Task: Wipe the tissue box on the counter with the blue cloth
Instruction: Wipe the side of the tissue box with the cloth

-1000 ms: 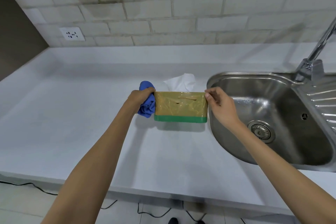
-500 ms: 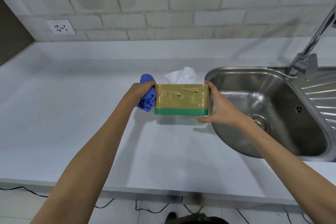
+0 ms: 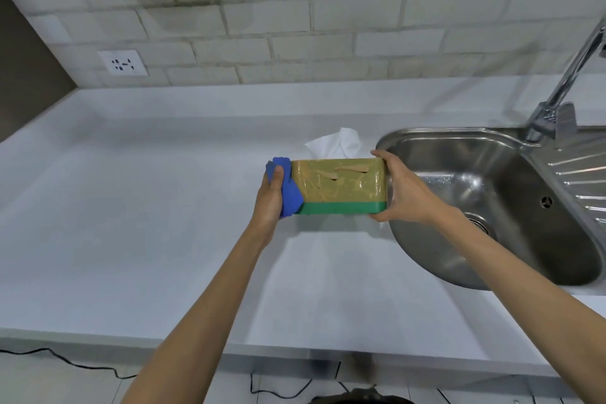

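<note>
White counter [image 3: 137, 239] runs along pale brick-tile wall [image 3: 328, 26]. Steel sink [image 3: 511, 207] set into counter at right, drain [image 3: 478, 226] partly visible at bowl bottom, ribbed drainboard [image 3: 580, 180] at far right. Chrome tap [image 3: 557, 102] rises at sink's rear rim. White socket [image 3: 123, 63] on wall at left. Black cables [image 3: 82, 367] trail on floor below counter edge.
</note>
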Demonstrator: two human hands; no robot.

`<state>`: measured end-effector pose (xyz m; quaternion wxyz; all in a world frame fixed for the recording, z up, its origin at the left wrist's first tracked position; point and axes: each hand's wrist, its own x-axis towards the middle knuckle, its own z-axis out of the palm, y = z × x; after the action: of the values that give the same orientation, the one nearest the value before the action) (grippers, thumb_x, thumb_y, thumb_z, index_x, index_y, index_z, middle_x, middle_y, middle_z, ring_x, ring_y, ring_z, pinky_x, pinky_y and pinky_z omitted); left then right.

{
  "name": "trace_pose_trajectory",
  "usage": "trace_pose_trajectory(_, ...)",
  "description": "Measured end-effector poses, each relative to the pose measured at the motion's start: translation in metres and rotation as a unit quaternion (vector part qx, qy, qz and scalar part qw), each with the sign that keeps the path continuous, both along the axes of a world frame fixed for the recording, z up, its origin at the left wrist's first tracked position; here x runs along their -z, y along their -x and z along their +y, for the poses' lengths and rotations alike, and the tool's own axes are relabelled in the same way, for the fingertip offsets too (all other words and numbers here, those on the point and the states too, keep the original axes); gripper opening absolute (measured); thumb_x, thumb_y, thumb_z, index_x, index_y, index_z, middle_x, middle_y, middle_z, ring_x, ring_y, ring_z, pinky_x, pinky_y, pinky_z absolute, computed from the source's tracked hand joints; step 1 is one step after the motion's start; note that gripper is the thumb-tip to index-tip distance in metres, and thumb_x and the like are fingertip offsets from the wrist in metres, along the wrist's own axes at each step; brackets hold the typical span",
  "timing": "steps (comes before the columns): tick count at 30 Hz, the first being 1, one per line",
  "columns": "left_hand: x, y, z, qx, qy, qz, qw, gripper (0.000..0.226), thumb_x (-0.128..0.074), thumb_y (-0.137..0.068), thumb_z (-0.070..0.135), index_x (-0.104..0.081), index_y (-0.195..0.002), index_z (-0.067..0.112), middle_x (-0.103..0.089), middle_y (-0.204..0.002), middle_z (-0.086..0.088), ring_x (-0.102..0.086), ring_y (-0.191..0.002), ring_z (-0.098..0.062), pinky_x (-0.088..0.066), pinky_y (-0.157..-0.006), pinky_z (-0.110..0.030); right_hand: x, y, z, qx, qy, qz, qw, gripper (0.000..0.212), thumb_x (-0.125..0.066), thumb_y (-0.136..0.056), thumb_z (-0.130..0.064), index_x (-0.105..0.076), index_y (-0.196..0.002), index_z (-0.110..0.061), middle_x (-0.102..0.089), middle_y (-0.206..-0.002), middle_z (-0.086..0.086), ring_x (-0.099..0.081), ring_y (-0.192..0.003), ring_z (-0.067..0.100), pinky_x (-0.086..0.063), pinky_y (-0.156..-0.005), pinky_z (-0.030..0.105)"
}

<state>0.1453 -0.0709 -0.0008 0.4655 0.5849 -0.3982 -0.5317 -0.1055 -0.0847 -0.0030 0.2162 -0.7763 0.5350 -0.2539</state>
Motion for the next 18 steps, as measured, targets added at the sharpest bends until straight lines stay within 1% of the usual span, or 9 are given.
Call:
trace_pose_trajectory(2,0.003,0.003,0.003,-0.043,0.050,-0.021,0.998,0.042,-0.039,-0.098,0.044,-0.047,-0.132,0.022,-0.058,-0.113,0.003,-0.058,-0.099,-0.014,-0.048,-0.087,-0.030,-0.002,-0.001,-0.001,0.000,0.000,-0.001,1.000,0.110,-0.084,-0.047,-0.024,-0.026,-0.140,-0.020,-0.043,-0.132,0.001,-0.050,-0.106,0.014,-0.041,-0.086,0.024)
trace_pose_trajectory(5,0.002,-0.002,-0.002,-0.089,0.079,-0.023,0.993,0.028,-0.043,-0.097,0.040,-0.056,-0.111,0.020,-0.063,-0.107,-0.004,-0.062,-0.096,-0.020,-0.050,-0.084,-0.032,-0.005,-0.002,-0.004,0.003,0.001,-0.005,1.000,0.101,-0.084,-0.046,-0.022,-0.033,-0.133,-0.019,-0.047,-0.124,-0.002,-0.055,-0.103,0.018,-0.046,-0.084,0.027)
trace_pose_trajectory(6,0.000,-0.002,-0.006,-0.103,0.097,-0.032,0.990,0.031,-0.043,-0.097,0.040,-0.057,-0.112,0.017,-0.064,-0.109,-0.006,-0.062,-0.101,-0.022,-0.050,-0.084,-0.031,-0.006,-0.002,-0.005,0.004,0.000,-0.005,1.000,0.099,-0.084,-0.046,-0.021,-0.034,-0.132,-0.018,-0.048,-0.122,-0.001,-0.055,-0.102,0.018,-0.047,-0.084,0.028)
trace_pose_trajectory(8,-0.003,0.003,-0.013,-0.100,0.143,-0.081,0.981,0.042,-0.038,-0.099,0.042,-0.052,-0.130,0.017,-0.059,-0.123,-0.006,-0.056,-0.116,-0.021,-0.043,-0.090,-0.023,-0.007,-0.002,-0.006,0.006,-0.003,-0.005,1.000,0.099,-0.085,-0.047,-0.020,-0.034,-0.132,-0.016,-0.048,-0.121,-0.001,-0.053,-0.101,0.017,-0.046,-0.085,0.029)
trace_pose_trajectory(9,-0.005,0.008,-0.015,-0.084,0.167,-0.131,0.974,0.046,-0.036,-0.099,0.040,-0.044,-0.139,0.018,-0.051,-0.135,-0.005,-0.049,-0.125,-0.020,-0.037,-0.096,-0.021,-0.007,-0.002,-0.007,0.005,-0.005,-0.005,1.000,0.099,-0.085,-0.047,-0.020,-0.034,-0.132,-0.016,-0.048,-0.121,-0.001,-0.053,-0.101,0.016,-0.045,-0.085,0.028)
trace_pose_trajectory(11,-0.004,0.022,-0.018,-0.055,0.203,-0.246,0.946,0.051,-0.036,-0.100,0.036,-0.030,-0.147,0.017,-0.031,-0.151,-0.007,-0.035,-0.137,-0.020,-0.029,-0.106,-0.023,-0.006,-0.002,-0.008,0.003,-0.007,-0.007,1.000,0.099,-0.085,-0.047,-0.019,-0.034,-0.132,-0.016,-0.048,-0.120,-0.001,-0.051,-0.100,0.014,-0.041,-0.083,0.024)
trace_pose_trajectory(12,-0.002,0.027,-0.018,-0.053,0.215,-0.288,0.932,0.053,-0.038,-0.100,0.034,-0.027,-0.148,0.016,-0.025,-0.154,-0.008,-0.032,-0.139,-0.021,-0.030,-0.109,-0.026,-0.006,-0.002,-0.009,0.002,-0.008,-0.008,1.000,0.099,-0.085,-0.047,-0.019,-0.034,-0.132,-0.016,-0.048,-0.120,-0.002,-0.051,-0.100,0.014,-0.039,-0.082,0.022)
trace_pose_trajectory(14,0.002,0.032,-0.017,-0.063,0.233,-0.328,0.913,0.054,-0.041,-0.099,0.033,-0.027,-0.148,0.015,-0.023,-0.156,-0.007,-0.031,-0.140,-0.022,-0.034,-0.110,-0.032,-0.006,-0.001,-0.010,0.006,-0.007,-0.010,1.000,0.098,-0.085,-0.046,-0.020,-0.035,-0.131,-0.016,-0.048,-0.119,-0.002,-0.051,-0.101,0.013,-0.038,-0.081,0.021)
trace_pose_trajectory(18,0.011,0.030,-0.014,-0.067,0.252,-0.351,0.899,0.053,-0.043,-0.099,0.029,-0.029,-0.148,0.016,-0.026,-0.156,-0.007,-0.033,-0.140,-0.023,-0.031,-0.102,-0.022,-0.006,-0.001,-0.012,0.008,-0.003,-0.011,1.000,0.099,-0.086,-0.045,-0.021,-0.037,-0.131,-0.016,-0.049,-0.120,-0.002,-0.051,-0.101,0.012,-0.040,-0.083,0.022)
